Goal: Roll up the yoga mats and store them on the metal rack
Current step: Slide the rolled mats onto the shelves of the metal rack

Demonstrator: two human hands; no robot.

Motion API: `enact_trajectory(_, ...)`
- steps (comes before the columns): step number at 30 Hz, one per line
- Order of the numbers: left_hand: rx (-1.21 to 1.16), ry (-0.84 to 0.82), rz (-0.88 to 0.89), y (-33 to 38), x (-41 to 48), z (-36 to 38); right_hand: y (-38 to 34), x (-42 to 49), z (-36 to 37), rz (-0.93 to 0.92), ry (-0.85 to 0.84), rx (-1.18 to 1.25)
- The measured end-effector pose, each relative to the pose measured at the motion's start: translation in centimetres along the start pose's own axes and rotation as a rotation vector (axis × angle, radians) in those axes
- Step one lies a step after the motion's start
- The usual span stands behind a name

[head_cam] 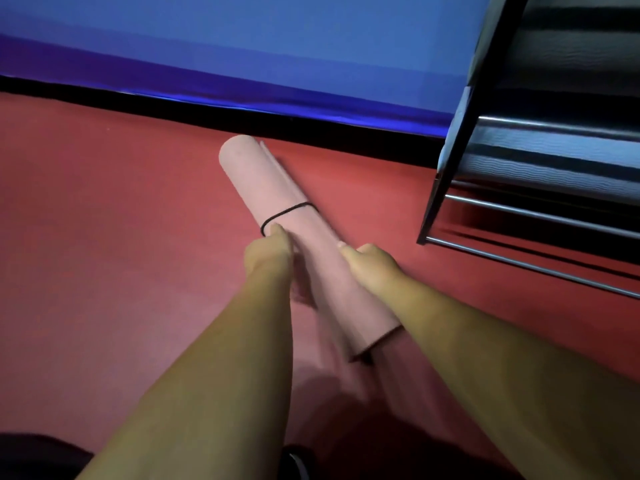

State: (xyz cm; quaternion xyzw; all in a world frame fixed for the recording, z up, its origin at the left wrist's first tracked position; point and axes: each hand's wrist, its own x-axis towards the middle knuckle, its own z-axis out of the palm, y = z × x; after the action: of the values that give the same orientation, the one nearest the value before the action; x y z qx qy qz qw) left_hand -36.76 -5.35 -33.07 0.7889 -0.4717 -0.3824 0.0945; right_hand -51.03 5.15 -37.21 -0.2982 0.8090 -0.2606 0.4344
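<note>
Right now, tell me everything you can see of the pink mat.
The pink mat is rolled into a tight tube of soft, matte foam, pointing away toward the blue wall. A thin black band circles its middle; a second band sits near the close end. Its loose edge shows at the far end. The left hand and right hand grip its sides. Whether it rests on the red floor is unclear.

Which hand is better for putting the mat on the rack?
Right, probably: the right hand grips the mat on the side nearest the rack; the left hand is farther away.
</note>
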Motion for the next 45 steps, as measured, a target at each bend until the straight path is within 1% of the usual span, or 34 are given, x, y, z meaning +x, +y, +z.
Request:
enact_trajectory(2,-0.022,-0.07,0.011,1.1,-0.2,0.4,0.8,0.2,-1.1,0.074,-0.019,0.005)
enact_trajectory(4,-0.026,-0.133,-0.023,1.2,-0.9,1.1,1.4,-0.2,-2.5,0.093,-0.065,-0.091)
enact_trajectory(5,-0.053,-0.208,-0.069,0.8,-1.7,1.6,1.7,-0.2,-3.1,0.092,-0.093,-0.135)
enact_trajectory(7,-0.16,-0.433,-0.196,-0.1,-3.3,2.7,2.4,0.0,-4.0,0.09,-0.148,-0.172)
enact_trajectory(9,-0.315,-0.614,-0.314,-0.5,-4.7,3.5,2.5,0.3,-4.5,0.099,-0.161,-0.191)
enact_trajectory(11,-0.398,-0.696,-0.318,-0.3,-5.4,3.9,2.7,0.6,-4.7,0.075,-0.145,-0.196)
enact_trajectory(13,-0.395,-0.756,-0.308,0.0,-5.9,4.4,2.6,0.5,-4.9,0.037,-0.123,-0.165)
enact_trajectory(16,-0.418,-0.903,-0.284,-0.4,-6.0,5.7,2.6,0.6,-5.7,0.029,-0.095,-0.067)
enact_trajectory(17,-0.425,-0.909,-0.271,-0.6,-5.7,6.3,2.6,0.7,-6.1,0.026,-0.092,-0.05)
enact_trajectory(19,-0.465,-0.87,-0.24,-0.6,-5.5,7.6,2.6,1.1,-7.1,0.021,-0.091,-0.021)
enact_trajectory(21,-0.534,-0.83,-0.218,0.0,-5.5,8.3,2.2,1.4,-7.9,-0.003,-0.057,-0.043)
enact_trajectory(23,-0.616,-0.792,-0.197,1.1,-4.6,9.2,2.0,1.9,-8.2,-0.057,0.046,-0.168)
enact_trajectory(24,-0.653,-0.747,-0.194,1.8,-3.9,9.5,2.1,2.2,-8.0,-0.083,0.115,-0.22)
enact_trajectory(26,-0.696,-0.644,-0.203,3.0,-2.0,10.4,2.6,2.5,-7.5,-0.14,0.248,-0.233)
enact_trajectory(28,-0.755,-0.58,-0.218,4.3,0.3,11.5,3.2,2.2,-7.3,-0.198,0.326,-0.216)
enact_trajectory(30,-0.809,-0.562,-0.232,5.9,1.6,11.8,3.9,1.3,-7.5,-0.289,0.377,-0.235)
enact_trajectory(32,-0.862,-0.553,-0.235,7.4,2.2,12.0,4.8,0.1,-7.9,-0.402,0.466,-0.28)
enact_trajectory(34,-0.911,-0.584,-0.216,8.5,2.6,12.6,6.0,-1.1,-8.1,-0.439,0.521,-0.326)
enact_trajectory(37,-1.026,-0.636,-0.196,10.2,2.9,14.2,8.4,-1.3,-8.2,-0.323,0.468,-0.312)
enact_trajectory(41,-1.123,-0.681,-0.161,12.1,2.7,16.8,11.6,0.3,-10.4,-0.06,0.351,-0.17)
enact_trajectory(45,-1.155,-0.741,-0.159,13.0,2.4,19.3,13.9,1.6,-12.3,0.054,0.354,-0.068)
